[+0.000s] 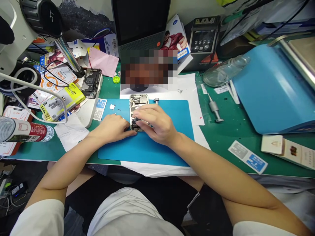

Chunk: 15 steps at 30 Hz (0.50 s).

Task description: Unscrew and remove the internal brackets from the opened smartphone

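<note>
An opened phone (139,98) with its inner parts bare lies upright on the blue mat (147,147). My left hand (114,127) rests on the mat with its thumb and forefinger against the phone's lower left edge; its other fingers are partly hidden. Over the phone's right side, my right hand (157,124) pinches a small black cylindrical tool (135,120) above the lower half. Most of that tool is hidden by the fingers. A metal knob (156,100) shows just behind the right hand. Small loose parts (112,107) lie left of the phone.
A screwdriver (214,106), a glass bottle (222,72) and a cigarette pack (283,149) lie to the right. At left are another opened phone (91,83), a yellow battery box (61,103) and a water bottle (27,129). A microscope post (69,55) stands behind them.
</note>
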{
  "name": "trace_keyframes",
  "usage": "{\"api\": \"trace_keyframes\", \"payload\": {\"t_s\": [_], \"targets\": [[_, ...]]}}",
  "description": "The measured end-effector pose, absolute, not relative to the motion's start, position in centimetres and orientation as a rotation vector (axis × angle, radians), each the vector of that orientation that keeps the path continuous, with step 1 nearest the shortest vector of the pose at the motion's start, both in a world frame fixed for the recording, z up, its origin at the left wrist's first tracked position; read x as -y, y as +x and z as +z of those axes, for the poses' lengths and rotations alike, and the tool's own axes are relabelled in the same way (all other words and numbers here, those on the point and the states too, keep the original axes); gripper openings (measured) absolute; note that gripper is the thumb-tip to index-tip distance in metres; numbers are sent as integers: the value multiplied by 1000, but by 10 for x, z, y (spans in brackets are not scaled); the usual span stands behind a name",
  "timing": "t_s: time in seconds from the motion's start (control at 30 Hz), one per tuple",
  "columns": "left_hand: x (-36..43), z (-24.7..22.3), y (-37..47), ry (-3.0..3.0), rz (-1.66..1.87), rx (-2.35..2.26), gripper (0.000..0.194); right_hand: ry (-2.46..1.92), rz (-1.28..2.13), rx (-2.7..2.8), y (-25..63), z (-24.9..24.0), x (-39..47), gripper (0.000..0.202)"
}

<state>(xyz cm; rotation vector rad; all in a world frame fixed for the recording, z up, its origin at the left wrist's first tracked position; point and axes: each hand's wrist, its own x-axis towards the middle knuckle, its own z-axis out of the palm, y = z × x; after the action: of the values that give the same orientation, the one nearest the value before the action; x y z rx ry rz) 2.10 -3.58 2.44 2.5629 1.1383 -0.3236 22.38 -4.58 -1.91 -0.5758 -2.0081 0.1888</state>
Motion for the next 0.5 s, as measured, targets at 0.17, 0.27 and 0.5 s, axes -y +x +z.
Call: {"api": "trace_keyframes", "payload": {"t_s": [0.17,0.27,0.5], "targets": [[35,24,21,2555,-319,-1138,52,-609,158,1973,223,-20,46,58],[35,25,21,2540,-310,-1141,50,-580,225,1986,223,-19,46,58],[36,24,21,2531,-308,-1144,50,-590,140,1965,223,-16,46,55]]}}
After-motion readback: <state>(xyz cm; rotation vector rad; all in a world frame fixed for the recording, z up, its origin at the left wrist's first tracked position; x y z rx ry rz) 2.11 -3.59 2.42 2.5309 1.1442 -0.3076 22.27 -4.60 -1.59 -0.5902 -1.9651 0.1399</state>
